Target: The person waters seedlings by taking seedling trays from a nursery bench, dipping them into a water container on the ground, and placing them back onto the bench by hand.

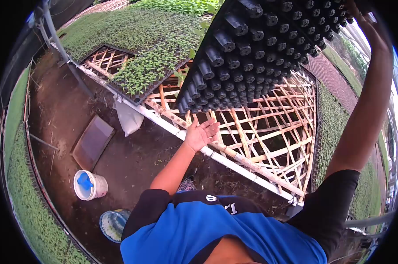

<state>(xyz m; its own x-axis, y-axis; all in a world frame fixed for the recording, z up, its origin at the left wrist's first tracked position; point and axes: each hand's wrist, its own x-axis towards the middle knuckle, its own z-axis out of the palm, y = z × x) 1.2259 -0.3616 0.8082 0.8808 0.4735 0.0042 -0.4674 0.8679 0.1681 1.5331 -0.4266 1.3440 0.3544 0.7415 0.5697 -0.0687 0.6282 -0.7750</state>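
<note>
A black plastic seedling tray [256,53] is raised and tilted on edge, its underside of many tapered cells facing me. My right hand [361,15] grips its upper right edge, with the arm stretched high; the fingers are dark and partly lost at the image rim. Green leaves [203,31] show past the tray's left edge, but its planted face is hidden. My left hand [202,134] is open, palm up and fingers spread, just under the tray's lower left corner. I see a small gap between that hand and the tray.
A slatted bamboo bench [269,132] with a white front rail [234,165] lies below. Seedling trays [150,72] cover its far left; more seedlings [335,127] stand right. On the soil are a white bucket [101,187], a basin [113,224] and a flat brown panel [93,141].
</note>
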